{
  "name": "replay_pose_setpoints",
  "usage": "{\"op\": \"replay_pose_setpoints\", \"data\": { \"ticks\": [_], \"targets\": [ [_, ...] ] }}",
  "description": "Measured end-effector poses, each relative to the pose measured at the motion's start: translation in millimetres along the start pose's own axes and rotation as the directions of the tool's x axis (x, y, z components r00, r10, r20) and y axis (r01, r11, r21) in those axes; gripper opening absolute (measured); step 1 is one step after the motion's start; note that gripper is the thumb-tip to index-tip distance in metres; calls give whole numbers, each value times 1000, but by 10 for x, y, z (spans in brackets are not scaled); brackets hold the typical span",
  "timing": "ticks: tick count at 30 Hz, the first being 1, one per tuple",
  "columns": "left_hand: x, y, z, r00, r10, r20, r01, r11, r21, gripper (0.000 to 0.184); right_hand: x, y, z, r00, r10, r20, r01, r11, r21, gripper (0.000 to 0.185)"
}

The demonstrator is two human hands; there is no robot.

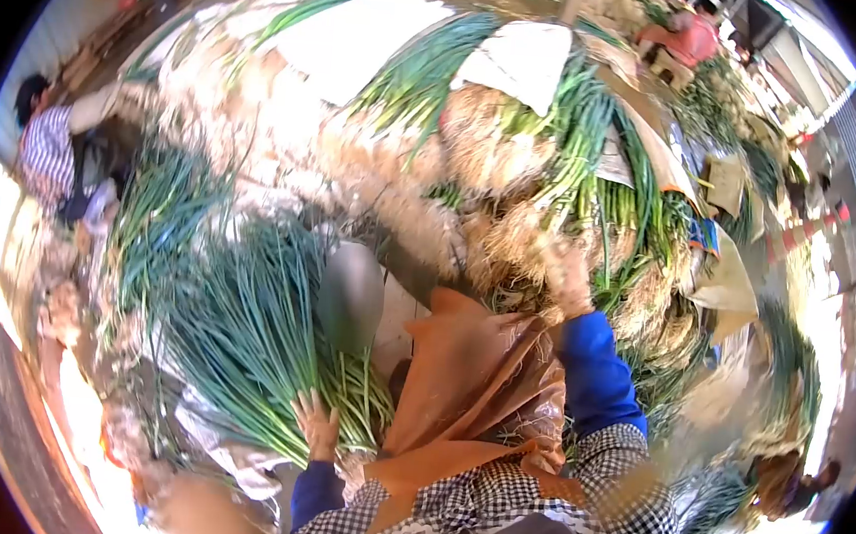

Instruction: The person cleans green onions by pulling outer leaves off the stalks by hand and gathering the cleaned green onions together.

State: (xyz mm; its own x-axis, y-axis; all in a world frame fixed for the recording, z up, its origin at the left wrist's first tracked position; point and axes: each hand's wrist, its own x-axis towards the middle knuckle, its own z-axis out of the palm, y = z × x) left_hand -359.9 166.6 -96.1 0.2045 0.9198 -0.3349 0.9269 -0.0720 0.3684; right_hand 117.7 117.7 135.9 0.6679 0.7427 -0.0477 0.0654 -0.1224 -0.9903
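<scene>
My left hand (316, 426) lies with fingers spread on the pale stems of a big bunch of green onions (245, 324), whose dark leaves fan out to the upper left. Farther forward and to the right, my right hand (568, 277) reaches to a heap of onions with tan roots (509, 243); its fingers are blurred, and what they hold, if anything, cannot be made out. An orange-brown apron (480, 370) covers my lap between the two hands.
White sacks (517, 63) lie over more onion bunches (421, 78) ahead. A person in a striped top (49, 149) sits at the far left. Another person in red (690, 39) is at the back right. A dark onion pile (170, 199) stands at left.
</scene>
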Motion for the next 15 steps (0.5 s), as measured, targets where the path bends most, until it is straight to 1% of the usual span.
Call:
{"op": "replay_pose_setpoints", "data": {
  "ticks": [1, 2, 3, 4, 5, 6, 7, 8, 9, 11, 12, 13, 14, 15],
  "targets": [
    [4, -15, -186, 999, -13, 44, 14, 999, -30, 67, 173, -203, -71, 962, 67, -264, -151, 939, -310, 20],
    [36, -107, -201, 999, 13, -35, -15, 998, -56, 64, 325, -124, -192, 958, -126, -258, 9, 912, -411, 21],
    [115, -177, -211, 993, 33, -116, -43, 995, -86, 60, 466, -63, -304, 918, -315, -241, 153, 842, -517, 22],
    [102, 86, -422, 952, 87, -294, -113, 991, -74, 49, 570, -137, -226, 871, -491, -5, 306, 550, -777, 32],
    [170, 304, -529, 947, 97, -307, -123, 990, -67, 49, 597, -233, -96, 890, -418, 181, 317, 282, -906, 39],
    [253, 517, -603, 918, 162, -362, -232, 960, -158, 45, 621, -333, 37, 873, -328, 360, 379, -9, -926, 46],
    [311, 774, -689, 882, 219, -417, -339, 910, -239, 41, 712, -246, 78, 893, -224, 389, 360, -160, -919, 45],
    [376, 1069, -746, 863, 283, -418, -424, 855, -297, 37, 807, -148, 115, 903, -118, 414, 363, -307, -880, 43],
    [409, 1399, -808, 840, 344, -419, -501, 789, -356, 34, 1146, 310, -45, 859, -191, 475, 406, -313, -859, 36],
    [376, 1998, -854, 840, 418, -345, -542, 655, -526, 31, 882, -210, -142, 929, -57, 367, 359, -117, -926, 34],
    [320, 2250, -854, 776, 520, -356, -628, 592, -505, 29, 675, -241, -387, 827, -364, 430, 447, -40, -894, 34],
    [247, 2474, -809, 704, 612, -361, -702, 519, -489, 27, 510, -333, -539, 850, -401, 341, 396, 62, -916, 34],
    [204, 2668, -686, 738, 635, -230, -552, 371, -747, 28, 363, -267, -820, 712, -637, 296, 554, 249, -795, 33],
    [156, 2847, -578, 729, 677, -96, -317, 210, -925, 30, 189, -215, -1032, 551, -819, 162, 710, 358, -607, 31]
  ]
}}
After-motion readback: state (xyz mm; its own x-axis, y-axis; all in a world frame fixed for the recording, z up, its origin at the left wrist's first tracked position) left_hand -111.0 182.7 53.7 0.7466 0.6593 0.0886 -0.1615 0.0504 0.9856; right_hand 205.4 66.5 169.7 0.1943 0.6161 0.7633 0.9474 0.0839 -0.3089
